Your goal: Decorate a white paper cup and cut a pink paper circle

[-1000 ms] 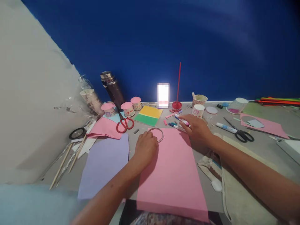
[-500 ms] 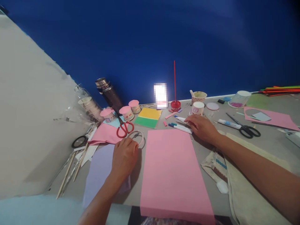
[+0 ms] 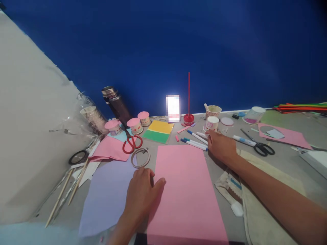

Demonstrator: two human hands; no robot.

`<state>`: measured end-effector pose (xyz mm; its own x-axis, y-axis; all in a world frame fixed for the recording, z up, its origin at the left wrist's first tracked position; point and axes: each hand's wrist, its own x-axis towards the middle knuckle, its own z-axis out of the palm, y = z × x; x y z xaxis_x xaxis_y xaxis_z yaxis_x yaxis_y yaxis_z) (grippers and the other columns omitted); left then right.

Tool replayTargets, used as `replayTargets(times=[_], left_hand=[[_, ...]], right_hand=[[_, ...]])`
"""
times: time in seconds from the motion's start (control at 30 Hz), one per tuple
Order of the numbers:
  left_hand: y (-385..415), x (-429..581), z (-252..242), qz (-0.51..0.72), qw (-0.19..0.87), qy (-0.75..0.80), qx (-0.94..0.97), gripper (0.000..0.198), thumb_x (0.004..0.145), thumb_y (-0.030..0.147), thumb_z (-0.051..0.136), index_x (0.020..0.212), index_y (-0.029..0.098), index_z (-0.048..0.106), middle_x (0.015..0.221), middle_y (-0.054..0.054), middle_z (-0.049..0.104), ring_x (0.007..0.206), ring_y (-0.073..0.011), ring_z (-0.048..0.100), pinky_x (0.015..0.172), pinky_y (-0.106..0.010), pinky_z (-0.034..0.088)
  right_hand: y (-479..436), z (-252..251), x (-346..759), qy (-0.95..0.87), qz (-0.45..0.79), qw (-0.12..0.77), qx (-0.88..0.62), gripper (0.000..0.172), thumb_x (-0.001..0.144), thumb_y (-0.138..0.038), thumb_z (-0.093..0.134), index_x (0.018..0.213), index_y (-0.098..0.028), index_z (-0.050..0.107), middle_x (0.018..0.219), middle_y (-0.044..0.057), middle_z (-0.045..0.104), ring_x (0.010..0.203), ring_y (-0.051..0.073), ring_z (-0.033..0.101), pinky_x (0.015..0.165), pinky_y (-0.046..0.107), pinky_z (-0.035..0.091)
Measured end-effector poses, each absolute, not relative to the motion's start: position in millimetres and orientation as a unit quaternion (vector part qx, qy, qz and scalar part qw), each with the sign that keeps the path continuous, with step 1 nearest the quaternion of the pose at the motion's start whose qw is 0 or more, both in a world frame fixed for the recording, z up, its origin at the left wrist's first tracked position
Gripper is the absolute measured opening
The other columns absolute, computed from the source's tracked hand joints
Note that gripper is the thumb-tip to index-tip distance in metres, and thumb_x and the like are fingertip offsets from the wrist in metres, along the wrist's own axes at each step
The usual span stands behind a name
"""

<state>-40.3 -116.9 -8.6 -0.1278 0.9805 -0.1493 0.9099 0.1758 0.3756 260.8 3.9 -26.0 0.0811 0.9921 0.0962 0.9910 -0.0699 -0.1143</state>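
Observation:
My right hand (image 3: 221, 148) is closed at the far side of the pink sheet, its fingers pinching a slim white pen (image 3: 201, 135). Beside it lie a blue-capped marker (image 3: 196, 136) and two more markers (image 3: 195, 144) side by side. Over the left edge of the pink paper (image 3: 186, 194) is my left hand (image 3: 143, 190), open, thumb held apart and nothing in it. A lavender sheet (image 3: 104, 194) lies to its left. Just beyond its fingers rests a tape roll (image 3: 132, 160). Red-handled scissors (image 3: 133, 144) sit further back.
Pink-topped paper cups (image 3: 134, 127) and a dark thermos (image 3: 119, 109) stand at the back left. A red stand with a rod (image 3: 189, 119) is at the wall. Black scissors (image 3: 264, 149), a glue tube (image 3: 244, 140) and a beige cloth (image 3: 270, 200) lie on the right.
My left hand has drawn back from the tape roll toward me and onto the pink paper's edge, its thumb now spread. My right hand stays by the markers, now with a white pen in its fingers.

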Motion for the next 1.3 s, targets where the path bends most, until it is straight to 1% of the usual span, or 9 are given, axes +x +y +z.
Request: replayTargets(times=[0.17, 0.3, 0.43, 0.6, 0.67, 0.77, 0.97, 1.13, 1.3], left_hand=[[-118, -26, -17, 0.099, 0.174, 0.759, 0.620, 0.015, 0.088, 0.036, 0.061, 0.090, 0.021, 0.057, 0.102, -0.011, 0.065, 0.107, -0.0341, 0.059, 0.090, -0.044, 0.045], [-118, -22, -23, 0.106, 0.177, 0.751, 0.627, 0.013, 0.090, 0.035, 0.055, 0.084, 0.024, 0.053, 0.096, -0.010, 0.065, 0.101, -0.0328, 0.061, 0.086, -0.043, 0.044], [-121, -25, -28, 0.123, 0.192, 0.754, 0.616, 0.018, 0.094, 0.039, 0.045, 0.083, 0.026, 0.049, 0.086, -0.006, 0.064, 0.085, -0.0291, 0.063, 0.076, -0.041, 0.045], [-99, -42, -4, 0.218, 0.110, 0.723, 0.646, 0.034, 0.088, 0.048, 0.052, 0.108, 0.022, 0.061, 0.116, -0.014, 0.071, 0.111, -0.0341, 0.067, 0.089, -0.044, 0.051], [-73, -36, 17, 0.164, 0.115, 0.706, 0.679, 0.024, 0.093, 0.043, 0.048, 0.095, 0.023, 0.062, 0.104, -0.009, 0.073, 0.098, -0.0289, 0.069, 0.081, -0.038, 0.050], [-19, -6, 37, 0.033, 0.078, 0.688, 0.720, 0.034, 0.102, 0.033, 0.039, 0.084, 0.022, 0.066, 0.089, -0.009, 0.074, 0.085, -0.0250, 0.069, 0.071, -0.034, 0.044], [61, 59, 9, -0.003, 0.069, 0.679, 0.731, 0.026, 0.099, 0.029, 0.057, 0.097, 0.014, 0.078, 0.110, -0.022, 0.078, 0.112, -0.0346, 0.072, 0.082, -0.036, 0.049], [58, 57, -11, 0.040, 0.087, 0.657, 0.748, 0.026, 0.101, 0.022, 0.052, 0.110, 0.011, 0.074, 0.118, -0.025, 0.074, 0.118, -0.0355, 0.069, 0.091, -0.039, 0.050], [51, 34, -10, 0.129, 0.141, 0.622, 0.759, 0.017, 0.101, 0.024, 0.054, 0.095, 0.015, 0.068, 0.104, -0.018, 0.073, 0.102, -0.0301, 0.068, 0.084, -0.036, 0.047]], right_hand=[[6, -26, 261, -0.684, 0.011, 0.066, -0.727, 0.034, 0.106, -0.028, 0.048, 0.127, -0.022, 0.075, 0.119, 0.018, 0.082, 0.102, 0.033, 0.078, 0.075, 0.036, 0.052], [8, -30, 264, -0.697, 0.023, 0.085, -0.711, 0.028, 0.103, -0.026, 0.054, 0.120, -0.022, 0.077, 0.119, 0.016, 0.082, 0.109, 0.033, 0.076, 0.077, 0.035, 0.052], [11, -31, 266, -0.689, 0.044, 0.127, -0.712, 0.032, 0.105, -0.024, 0.052, 0.128, -0.021, 0.074, 0.130, 0.015, 0.079, 0.117, 0.031, 0.073, 0.081, 0.034, 0.052], [14, -26, 267, -0.670, 0.085, 0.181, -0.715, 0.038, 0.109, -0.027, 0.042, 0.136, -0.024, 0.069, 0.138, 0.012, 0.076, 0.118, 0.029, 0.072, 0.085, 0.034, 0.052], [15, -25, 267, -0.675, 0.105, 0.195, -0.704, 0.038, 0.109, -0.027, 0.042, 0.135, -0.025, 0.070, 0.140, 0.010, 0.076, 0.119, 0.028, 0.072, 0.088, 0.034, 0.051], [15, -27, 266, -0.685, 0.127, 0.214, -0.685, 0.036, 0.108, -0.025, 0.044, 0.133, -0.024, 0.071, 0.141, 0.010, 0.075, 0.122, 0.029, 0.071, 0.092, 0.034, 0.050], [15, -31, 266, -0.692, 0.141, 0.237, -0.667, 0.032, 0.106, -0.023, 0.049, 0.126, -0.022, 0.074, 0.132, 0.011, 0.079, 0.115, 0.028, 0.073, 0.091, 0.035, 0.049], [19, -36, 268, -0.708, 0.155, 0.259, -0.639, 0.030, 0.105, -0.023, 0.049, 0.122, -0.021, 0.074, 0.128, 0.010, 0.080, 0.113, 0.026, 0.073, 0.091, 0.033, 0.049], [21, -43, 270, -0.729, 0.174, 0.302, -0.590, 0.028, 0.103, -0.021, 0.051, 0.119, -0.018, 0.074, 0.119, 0.011, 0.081, 0.110, 0.026, 0.073, 0.094, 0.036, 0.051]])
